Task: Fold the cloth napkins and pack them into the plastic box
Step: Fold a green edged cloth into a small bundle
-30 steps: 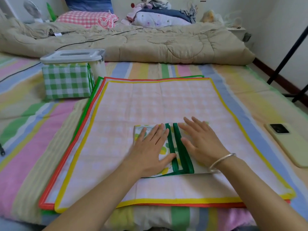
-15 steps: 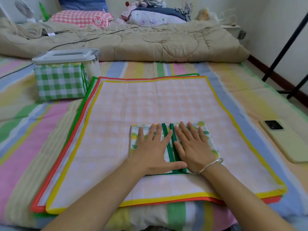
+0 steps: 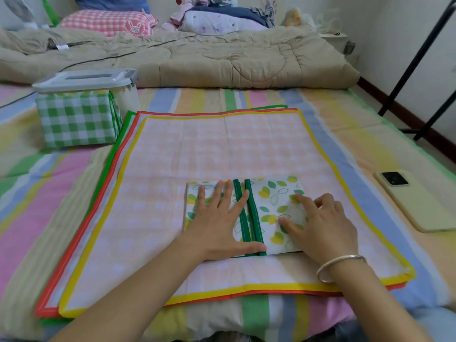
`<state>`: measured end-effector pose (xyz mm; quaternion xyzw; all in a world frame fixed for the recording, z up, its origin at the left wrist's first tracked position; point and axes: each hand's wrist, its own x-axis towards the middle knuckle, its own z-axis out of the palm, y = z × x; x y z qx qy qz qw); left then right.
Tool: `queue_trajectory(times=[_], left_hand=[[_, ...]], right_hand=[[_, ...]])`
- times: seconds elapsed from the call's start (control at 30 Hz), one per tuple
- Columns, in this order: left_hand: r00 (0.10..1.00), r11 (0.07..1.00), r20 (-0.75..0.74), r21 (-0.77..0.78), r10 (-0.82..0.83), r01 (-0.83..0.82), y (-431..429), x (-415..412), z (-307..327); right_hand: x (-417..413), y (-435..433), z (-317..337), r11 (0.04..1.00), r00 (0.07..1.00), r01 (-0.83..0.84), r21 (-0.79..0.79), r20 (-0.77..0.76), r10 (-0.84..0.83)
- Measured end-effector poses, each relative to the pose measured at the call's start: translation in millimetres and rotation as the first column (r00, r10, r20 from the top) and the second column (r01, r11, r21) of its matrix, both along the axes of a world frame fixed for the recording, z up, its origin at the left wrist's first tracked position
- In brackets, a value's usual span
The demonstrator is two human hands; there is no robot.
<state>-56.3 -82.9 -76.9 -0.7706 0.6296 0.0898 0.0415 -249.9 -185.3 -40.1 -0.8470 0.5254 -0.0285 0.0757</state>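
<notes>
A folded leaf-print napkin (image 3: 274, 203) with two green trim strips down its middle lies on a stack of flat napkins (image 3: 222, 149), the top one pale pink check with a yellow border. My left hand (image 3: 219, 218) presses flat on the napkin's left half, fingers spread. My right hand (image 3: 318, 223) rests on the right half near its right edge, fingers partly bent. The plastic box (image 3: 123, 92) with a grey lid stands at the back left, a folded green-check napkin (image 3: 76, 119) leaning against its front.
A phone (image 3: 414, 201) lies at the right on the striped bed sheet (image 3: 37, 193). A beige quilt (image 3: 197, 60) and pillows lie behind. Black stand legs (image 3: 419, 60) rise at the far right.
My right hand has slid from the green trim out to the napkin's right edge and its fingers have bent. My left hand stays pressed on the left half.
</notes>
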Motion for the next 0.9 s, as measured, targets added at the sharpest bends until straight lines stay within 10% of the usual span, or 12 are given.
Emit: queue_trajectory(times=[0.33,0.47,0.57,0.67,0.9], left_hand=[[1.0,0.999,-0.002,-0.027,-0.02,0.02,3,1,0],[1.0,1.0,0.005,-0.007,-0.018,0.018,4,0,0],[1.0,1.0,0.005,0.006,-0.015,0.015,4,1,1],[1.0,1.0,-0.012,-0.02,-0.019,0.019,5,1,-1],[1.0,0.994,0.012,-0.109,-0.029,0.03,4,-1,-6]], right_hand=[[0,-3,-2,0.998,0.999,0.019,0.059,0.036,-0.021],[-2,-2,-6,0.989,0.919,0.067,0.133,0.378,-0.113],[-5,0,-1,0.915,0.471,0.001,0.404,0.807,-0.357],[-4,20,7,0.747,0.011,-0.301,0.593,0.785,-0.619],[30,74,-11,0.923,0.558,-0.223,0.313,0.818,-0.142]])
